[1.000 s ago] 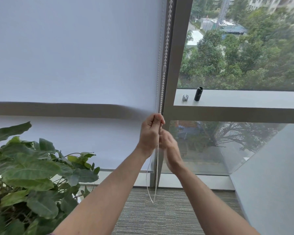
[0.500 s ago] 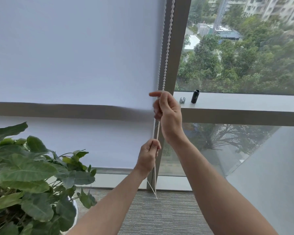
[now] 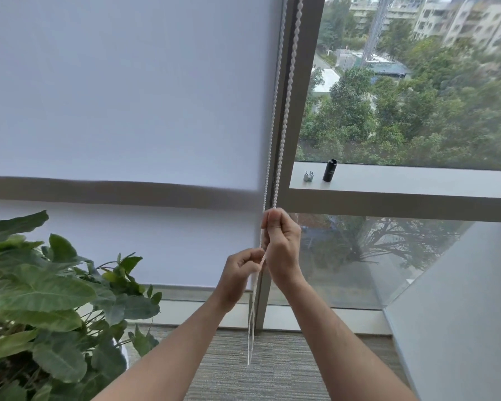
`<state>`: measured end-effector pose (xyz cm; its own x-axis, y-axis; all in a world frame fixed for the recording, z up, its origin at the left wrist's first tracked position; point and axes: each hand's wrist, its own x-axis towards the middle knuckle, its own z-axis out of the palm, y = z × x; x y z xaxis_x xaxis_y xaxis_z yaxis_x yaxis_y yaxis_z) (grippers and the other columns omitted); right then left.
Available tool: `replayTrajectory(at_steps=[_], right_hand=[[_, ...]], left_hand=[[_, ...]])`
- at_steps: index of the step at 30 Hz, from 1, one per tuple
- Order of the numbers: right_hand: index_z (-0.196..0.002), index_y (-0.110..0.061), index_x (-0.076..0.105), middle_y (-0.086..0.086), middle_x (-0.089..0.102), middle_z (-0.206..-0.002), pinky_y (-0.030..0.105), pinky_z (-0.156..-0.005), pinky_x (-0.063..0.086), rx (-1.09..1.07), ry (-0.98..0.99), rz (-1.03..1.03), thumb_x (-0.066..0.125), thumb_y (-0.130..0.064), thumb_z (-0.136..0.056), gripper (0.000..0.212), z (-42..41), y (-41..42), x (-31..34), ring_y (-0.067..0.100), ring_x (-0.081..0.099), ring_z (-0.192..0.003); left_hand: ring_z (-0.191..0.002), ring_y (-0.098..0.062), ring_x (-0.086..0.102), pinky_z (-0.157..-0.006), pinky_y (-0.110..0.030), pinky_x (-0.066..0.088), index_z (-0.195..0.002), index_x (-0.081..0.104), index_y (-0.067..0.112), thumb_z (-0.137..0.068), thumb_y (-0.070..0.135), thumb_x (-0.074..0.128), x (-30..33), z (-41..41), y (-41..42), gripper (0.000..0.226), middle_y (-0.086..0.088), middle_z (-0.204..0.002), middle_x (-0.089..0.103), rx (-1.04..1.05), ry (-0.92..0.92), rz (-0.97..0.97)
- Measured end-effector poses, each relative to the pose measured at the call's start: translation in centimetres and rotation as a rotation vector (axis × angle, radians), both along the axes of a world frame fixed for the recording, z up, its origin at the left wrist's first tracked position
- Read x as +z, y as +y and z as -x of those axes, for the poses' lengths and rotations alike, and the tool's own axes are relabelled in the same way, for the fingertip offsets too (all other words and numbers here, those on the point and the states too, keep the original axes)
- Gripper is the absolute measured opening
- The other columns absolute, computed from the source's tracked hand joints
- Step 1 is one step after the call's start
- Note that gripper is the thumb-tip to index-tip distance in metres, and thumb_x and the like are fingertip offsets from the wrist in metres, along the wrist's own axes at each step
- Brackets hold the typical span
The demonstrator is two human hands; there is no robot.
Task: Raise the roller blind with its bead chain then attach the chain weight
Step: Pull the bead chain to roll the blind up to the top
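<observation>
So the roller blind [image 3: 128,96] was most of the way down. Left hand [image 3: 239,273] pinched the bead chain [image 3: 284,111] low, right hand [image 3: 281,244] gripped it just above, both on that vertical run by the frame. The chain weight [image 3: 329,170] stood on the ledge [image 3: 417,180], up and right, nearer the right hand.

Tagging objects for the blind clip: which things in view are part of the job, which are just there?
Job: roller blind; bead chain, gripped by left hand and right hand; black cylinder and small metal piece on the ledge, likely the weight parts.

Bystanders: potted plant; carpet.
</observation>
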<state>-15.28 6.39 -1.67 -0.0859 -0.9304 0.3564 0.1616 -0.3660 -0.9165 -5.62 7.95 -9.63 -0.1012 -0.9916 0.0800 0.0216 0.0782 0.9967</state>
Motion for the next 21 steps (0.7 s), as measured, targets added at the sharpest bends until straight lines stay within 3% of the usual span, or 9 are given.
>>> replayTrajectory(at_steps=[2,4,7,11,14,16,18,21], right_hand=[[-0.065,-0.029,0.054,-0.015,0.041,-0.053,0.025,-0.043,0.027,-0.005,0.029,-0.029,0.044,-0.025,-0.1,0.037,0.3,0.1,-1.4,0.009,0.032,-0.046],[-0.065,-0.028,0.054,-0.015,0.044,-0.054,0.022,-0.047,0.032,0.004,0.038,-0.048,0.044,-0.022,-0.1,0.037,0.3,0.1,-2.6,0.007,0.036,-0.048],[-0.064,-0.028,0.053,-0.017,0.044,-0.055,0.017,-0.051,0.031,0.024,0.052,-0.085,0.044,-0.021,-0.1,0.038,0.3,0.7,-4.9,0.002,0.035,-0.051],[-0.062,-0.028,0.052,-0.016,0.042,-0.055,0.026,-0.051,0.027,0.048,0.093,-0.2,0.044,-0.025,-0.099,0.037,0.6,1.7,-8.3,0.006,0.031,-0.052],[-0.061,-0.027,0.051,-0.015,0.041,-0.055,0.03,-0.051,0.025,0.064,0.097,-0.234,0.044,-0.026,-0.098,0.037,0.9,1.9,-9.3,0.011,0.03,-0.053],[-0.061,-0.027,0.05,-0.013,0.04,-0.055,0.031,-0.05,0.025,0.07,0.103,-0.241,0.043,-0.027,-0.098,0.038,0.9,1.9,-9.3,0.013,0.03,-0.053],[-0.06,-0.027,0.052,-0.012,0.04,-0.054,0.031,-0.049,0.025,0.093,0.11,-0.255,0.044,-0.028,-0.097,0.037,1.0,1.9,-9.4,0.012,0.03,-0.052],[-0.063,-0.028,0.06,-0.01,0.044,-0.054,0.028,-0.049,0.03,0.218,0.078,-0.281,0.045,-0.029,-0.097,0.038,1.5,1.9,-9.3,0.009,0.036,-0.05]], left_hand=[[-0.091,-0.034,0.066,-0.085,-0.042,0.054,-0.096,0.074,0.007,-0.068,0.003,0.046,0.4,-0.5,-0.4,0.039,-0.018,-0.092,0.073,0.036,0.05,-0.017],[-0.094,-0.038,0.066,-0.091,-0.05,0.053,-0.095,0.073,0.005,-0.069,0.006,0.046,1.5,-0.6,-1.0,0.038,-0.02,-0.092,0.073,0.077,0.101,0.006],[-0.09,-0.027,0.069,-0.086,-0.04,0.053,-0.092,0.075,0.012,-0.077,0.02,0.053,4.1,-0.4,-1.8,0.028,-0.012,-0.088,0.074,0.077,0.233,0.067],[-0.088,-0.029,0.069,-0.088,-0.04,0.054,-0.102,0.072,0.009,-0.091,0.03,0.053,7.5,0.5,-2.3,0.031,-0.012,-0.09,0.073,0.003,0.312,0.179],[-0.07,-0.025,0.063,-0.071,-0.033,0.053,-0.099,0.07,0.008,-0.1,0.026,0.045,8.9,1.8,-2.2,0.031,-0.007,-0.077,0.067,-0.056,0.313,0.213],[-0.053,-0.017,0.044,-0.052,-0.027,0.039,-0.086,0.066,0.009,-0.101,0.025,0.042,9.3,2.5,-2.0,0.033,-0.001,-0.06,0.051,-0.055,0.292,0.207],[-0.049,-0.013,0.028,-0.047,-0.024,0.025,-0.074,0.06,0.013,-0.101,0.025,0.041,9.3,2.9,-2.0,0.035,0.006,-0.053,0.036,-0.023,0.297,0.193],[-0.045,-0.008,0.028,-0.045,-0.019,0.027,-0.068,0.056,0.02,-0.101,0.025,0.041,9.0,3.0,-2.1,0.037,0.012,-0.049,0.035,0.053,0.288,0.204]])
